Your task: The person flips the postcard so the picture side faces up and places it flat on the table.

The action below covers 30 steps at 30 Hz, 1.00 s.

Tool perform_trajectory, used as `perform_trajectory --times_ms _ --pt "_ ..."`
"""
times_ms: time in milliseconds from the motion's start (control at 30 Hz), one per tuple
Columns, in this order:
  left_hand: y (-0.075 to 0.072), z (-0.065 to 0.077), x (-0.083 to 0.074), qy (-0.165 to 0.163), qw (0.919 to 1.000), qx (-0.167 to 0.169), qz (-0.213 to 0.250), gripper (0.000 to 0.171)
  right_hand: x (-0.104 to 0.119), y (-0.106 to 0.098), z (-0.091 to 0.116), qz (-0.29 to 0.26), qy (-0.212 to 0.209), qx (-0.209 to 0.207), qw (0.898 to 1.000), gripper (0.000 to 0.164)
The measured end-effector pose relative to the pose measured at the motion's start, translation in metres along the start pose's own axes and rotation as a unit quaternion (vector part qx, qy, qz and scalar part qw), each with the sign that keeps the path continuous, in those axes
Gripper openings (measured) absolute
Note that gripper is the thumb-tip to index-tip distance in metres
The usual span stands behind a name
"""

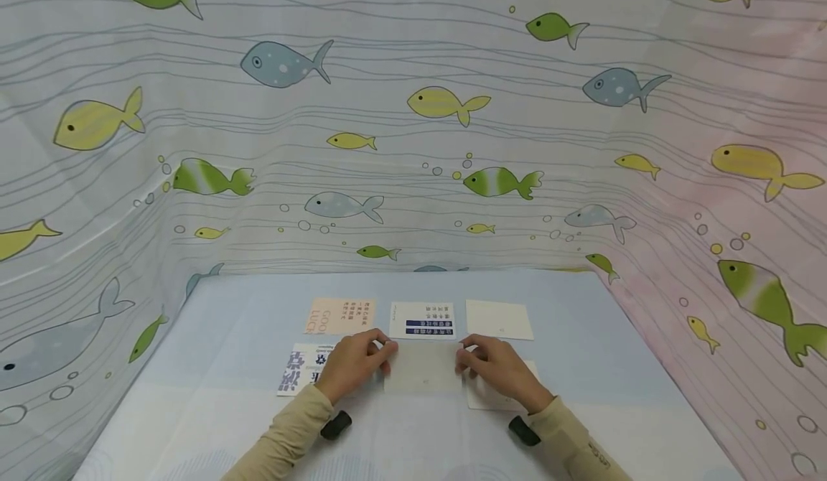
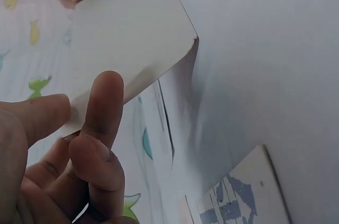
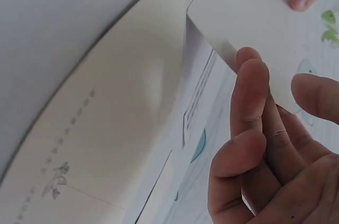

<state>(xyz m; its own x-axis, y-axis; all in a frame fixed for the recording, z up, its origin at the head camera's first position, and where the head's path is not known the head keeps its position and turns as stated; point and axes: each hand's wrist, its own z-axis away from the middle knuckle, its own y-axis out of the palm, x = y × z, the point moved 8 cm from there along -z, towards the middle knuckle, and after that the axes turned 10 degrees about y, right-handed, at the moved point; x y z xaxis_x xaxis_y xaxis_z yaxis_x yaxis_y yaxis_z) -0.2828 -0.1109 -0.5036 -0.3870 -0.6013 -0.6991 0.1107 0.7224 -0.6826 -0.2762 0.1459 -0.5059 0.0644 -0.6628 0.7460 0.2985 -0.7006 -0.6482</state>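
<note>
A pale, nearly blank card (image 1: 425,368) is held between both hands in the head view. My left hand (image 1: 355,362) pinches its left edge with thumb and fingers. On the opposite edge, my right hand (image 1: 502,372) has the same kind of pinch. The left wrist view shows the card (image 2: 137,28) raised off the table, with a slight bend at its near edge. Beneath my left forearm lies a card with purple print (image 1: 296,372), partly hidden. A cream card (image 1: 486,396) is partly covered by my right hand; faint small print shows on this cream card (image 3: 106,107) in the right wrist view.
Behind the hands, a row holds a peach card with lettering (image 1: 336,317), a white card with dark blue bands (image 1: 423,321) and a plain cream card (image 1: 497,319). The pale table (image 1: 213,366) meets fish-patterned curtains (image 1: 388,122) at the back and sides.
</note>
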Motion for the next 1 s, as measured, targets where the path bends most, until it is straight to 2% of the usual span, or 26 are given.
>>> perform_trajectory --times_ms 300,567,767,1000 --pt "-0.006 0.001 -0.004 -0.008 0.9999 -0.006 -0.005 0.023 0.009 -0.006 0.005 0.000 -0.004 -0.010 1.000 0.032" --pt "-0.011 0.001 -0.013 0.015 0.9996 -0.020 -0.013 0.026 0.016 -0.010 0.008 -0.007 -0.011 -0.015 1.000 0.029" --pt "-0.013 0.005 -0.018 0.016 0.9996 -0.014 -0.016 0.028 0.017 -0.012 0.011 -0.015 -0.017 -0.013 1.000 0.029" --pt "-0.015 0.011 -0.022 0.030 0.9990 -0.012 -0.029 0.025 0.019 -0.012 0.016 0.001 -0.026 -0.022 0.999 0.028"
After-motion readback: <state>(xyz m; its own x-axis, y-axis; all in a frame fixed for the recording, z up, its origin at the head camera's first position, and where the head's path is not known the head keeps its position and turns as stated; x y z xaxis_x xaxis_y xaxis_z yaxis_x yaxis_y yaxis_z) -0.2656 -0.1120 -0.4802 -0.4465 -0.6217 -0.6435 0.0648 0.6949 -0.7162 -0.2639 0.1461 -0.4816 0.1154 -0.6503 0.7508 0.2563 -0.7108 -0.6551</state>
